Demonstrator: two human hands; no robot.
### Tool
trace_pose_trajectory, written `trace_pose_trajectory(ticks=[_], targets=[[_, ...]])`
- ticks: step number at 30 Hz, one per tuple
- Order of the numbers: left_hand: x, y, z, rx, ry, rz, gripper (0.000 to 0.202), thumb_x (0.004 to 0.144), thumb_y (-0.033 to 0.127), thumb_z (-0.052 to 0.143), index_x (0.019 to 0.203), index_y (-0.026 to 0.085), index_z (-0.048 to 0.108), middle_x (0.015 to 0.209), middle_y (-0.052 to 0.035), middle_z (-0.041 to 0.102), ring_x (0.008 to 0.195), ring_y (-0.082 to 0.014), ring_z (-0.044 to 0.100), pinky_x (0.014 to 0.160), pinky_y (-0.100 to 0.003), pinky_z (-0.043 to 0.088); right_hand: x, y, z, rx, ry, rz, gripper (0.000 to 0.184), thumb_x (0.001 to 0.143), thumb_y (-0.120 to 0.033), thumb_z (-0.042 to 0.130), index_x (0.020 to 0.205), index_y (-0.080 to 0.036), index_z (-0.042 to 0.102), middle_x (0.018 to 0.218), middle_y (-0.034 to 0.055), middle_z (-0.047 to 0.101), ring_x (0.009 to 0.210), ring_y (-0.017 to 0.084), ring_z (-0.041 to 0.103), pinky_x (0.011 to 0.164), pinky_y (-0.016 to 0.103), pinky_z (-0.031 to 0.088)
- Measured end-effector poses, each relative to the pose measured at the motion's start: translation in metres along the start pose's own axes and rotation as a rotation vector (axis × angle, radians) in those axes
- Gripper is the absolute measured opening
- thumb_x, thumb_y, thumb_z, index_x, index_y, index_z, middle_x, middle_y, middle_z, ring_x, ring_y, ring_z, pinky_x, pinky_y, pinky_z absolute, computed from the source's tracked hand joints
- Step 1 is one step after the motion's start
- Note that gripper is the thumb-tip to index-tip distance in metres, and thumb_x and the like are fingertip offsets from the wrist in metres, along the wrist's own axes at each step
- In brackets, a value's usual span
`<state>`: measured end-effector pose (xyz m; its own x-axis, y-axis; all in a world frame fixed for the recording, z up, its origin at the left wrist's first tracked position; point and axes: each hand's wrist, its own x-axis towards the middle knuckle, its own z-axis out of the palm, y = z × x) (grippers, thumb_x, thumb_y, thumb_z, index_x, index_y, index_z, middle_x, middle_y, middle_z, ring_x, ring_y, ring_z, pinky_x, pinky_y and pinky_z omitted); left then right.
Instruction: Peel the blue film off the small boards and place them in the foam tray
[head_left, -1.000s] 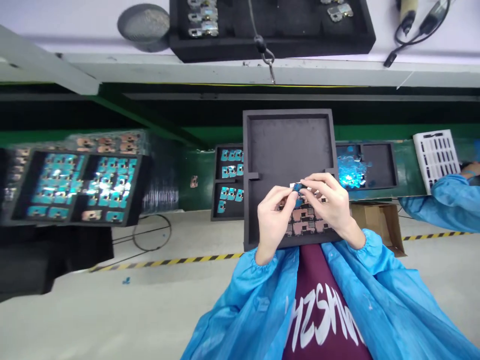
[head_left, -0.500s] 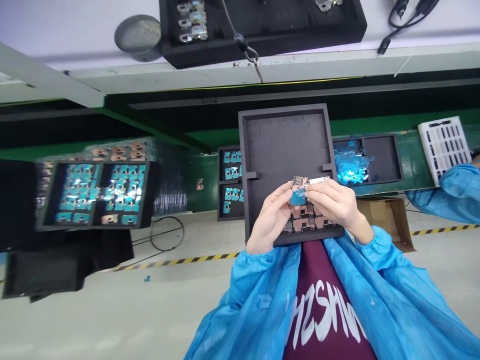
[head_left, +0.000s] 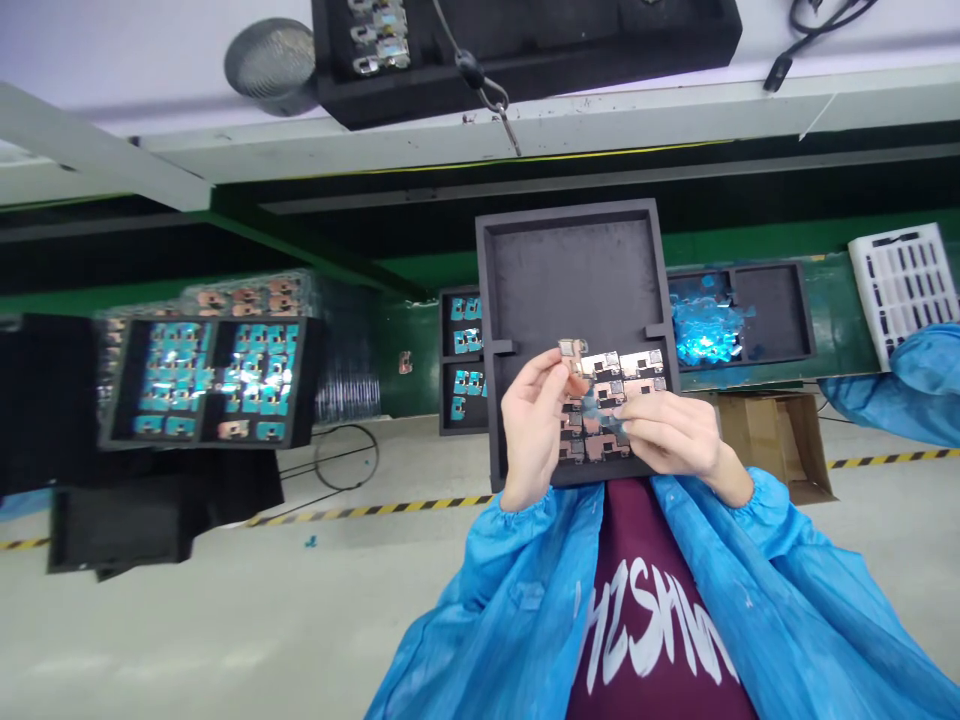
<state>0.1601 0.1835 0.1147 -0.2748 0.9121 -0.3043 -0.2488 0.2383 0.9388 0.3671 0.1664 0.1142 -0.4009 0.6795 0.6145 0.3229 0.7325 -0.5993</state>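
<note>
The left hand [head_left: 534,430] pinches a small metal part [head_left: 568,350] at its fingertips, raised just above the rows already laid down. Beside it, the right hand [head_left: 667,432] grips a bit of blue film [head_left: 600,405] over those same parts. Beneath both hands, the black foam tray [head_left: 570,270] carries filled rows [head_left: 619,365] only at its near end; the section beyond the hands is bare. Farther off, past the right hand, a tray of peeled films [head_left: 705,325] sits on the green counter [head_left: 825,330].

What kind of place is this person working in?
Most likely an electronics assembly line. Foam trays hold rows of small metal parts with blue film, the left hand holds one such part, and a co-worker's blue sleeve shows nearby.
</note>
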Motion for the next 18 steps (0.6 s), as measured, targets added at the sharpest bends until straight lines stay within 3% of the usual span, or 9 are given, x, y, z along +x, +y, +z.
trace_pose_trajectory(ticks=[3, 6, 9, 11, 15, 18], targets=[[0.006, 0.013, -0.021, 0.243, 0.118, 0.190, 0.024, 0.100, 0.038, 0.077, 0.117, 0.022, 0.079, 0.102, -0.0048, 0.081, 0.080, -0.0173, 0.075, 0.082, -0.033, 0.062, -0.005, -0.006, -0.009, 0.116, 0.178, 0.092, 0.025, 0.093, -0.012, 0.073, 0.111, -0.030, 0.073, 0.099, 0.0024, 0.085, 0.087, 0.022, 0.083, 0.075, 0.037, 0.072], [0.021, 0.024, -0.045, 0.627, 0.007, 0.356, 0.017, 0.104, 0.031, 0.070, 0.112, 0.025, 0.083, 0.110, -0.0053, 0.081, 0.098, -0.0230, 0.075, 0.096, -0.039, 0.059, -0.016, 0.012, -0.027, 0.038, 0.407, 0.392, 0.011, 0.095, -0.021, 0.076, 0.104, -0.026, 0.072, 0.092, 0.0038, 0.080, 0.079, 0.021, 0.079, 0.069, 0.037, 0.067], [0.042, 0.021, -0.056, 0.922, -0.228, 0.441, 0.024, 0.106, 0.025, 0.061, 0.107, 0.026, 0.085, 0.108, -0.0059, 0.081, 0.105, -0.0277, 0.070, 0.099, -0.043, 0.055, -0.040, 0.068, -0.045, -0.027, 0.604, 0.770, 0.022, 0.097, -0.035, 0.076, 0.115, -0.022, 0.072, 0.093, 0.0032, 0.075, 0.073, 0.018, 0.073, 0.060, 0.032, 0.060], [0.055, 0.010, -0.056, 1.013, -0.336, 0.465, 0.029, 0.107, 0.022, 0.056, 0.107, 0.025, 0.084, 0.106, -0.0072, 0.080, 0.103, -0.0292, 0.068, 0.096, -0.044, 0.054, -0.065, 0.117, -0.054, -0.017, 0.652, 0.918, 0.033, 0.094, -0.040, 0.077, 0.118, -0.018, 0.071, 0.088, 0.0027, 0.073, 0.072, 0.018, 0.071, 0.057, 0.029, 0.056], [0.067, -0.010, -0.053, 1.075, -0.340, 0.534, 0.032, 0.107, 0.020, 0.052, 0.110, 0.025, 0.084, 0.105, -0.0091, 0.076, 0.103, -0.0308, 0.065, 0.095, -0.045, 0.053, -0.116, 0.200, -0.061, -0.058, 0.588, 1.197, 0.027, 0.092, -0.040, 0.072, 0.101, -0.014, 0.067, 0.077, 0.0017, 0.072, 0.070, 0.016, 0.066, 0.056, 0.027, 0.052], [0.065, -0.016, -0.054, 1.107, -0.317, 0.597, 0.030, 0.107, 0.022, 0.055, 0.112, 0.025, 0.084, 0.107, -0.0103, 0.073, 0.105, -0.0316, 0.064, 0.095, -0.046, 0.053, -0.140, 0.239, -0.058, -0.075, 0.507, 1.260, 0.027, 0.097, -0.041, 0.068, 0.085, -0.018, 0.064, 0.066, -0.0034, 0.066, 0.064, 0.014, 0.061, 0.061, 0.027, 0.054]])
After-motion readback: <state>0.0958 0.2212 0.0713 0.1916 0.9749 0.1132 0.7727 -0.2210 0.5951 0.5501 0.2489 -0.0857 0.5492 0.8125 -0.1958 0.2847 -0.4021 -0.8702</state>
